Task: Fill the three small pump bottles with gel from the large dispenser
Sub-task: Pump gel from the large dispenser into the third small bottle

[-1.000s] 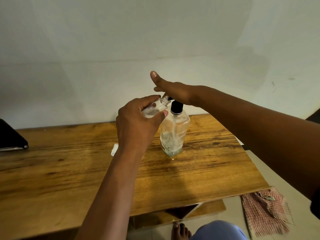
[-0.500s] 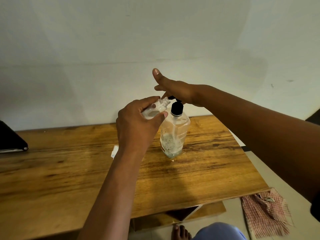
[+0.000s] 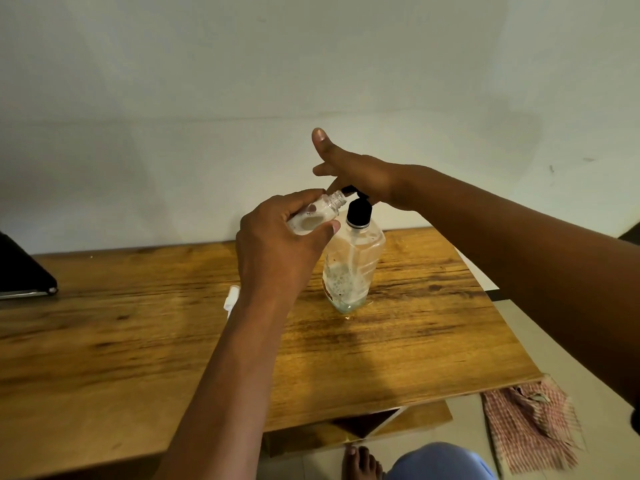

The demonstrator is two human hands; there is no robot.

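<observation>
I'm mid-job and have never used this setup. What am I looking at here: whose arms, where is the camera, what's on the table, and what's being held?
There is no machine here: these are a person's two bare arms, seen from one wide-angle camera worn on the head, looking forward and down. The left hand grips a small clear bottle, tilted with its open neck at the black spout of the large dispenser. The right hand rests flat on the pump head, fingers straight. The dispenser stands upright on the wooden table. A small white item lies behind the left wrist, mostly hidden. A dark flat object sits at the table's left edge, and a checked cloth lies on the floor.
</observation>
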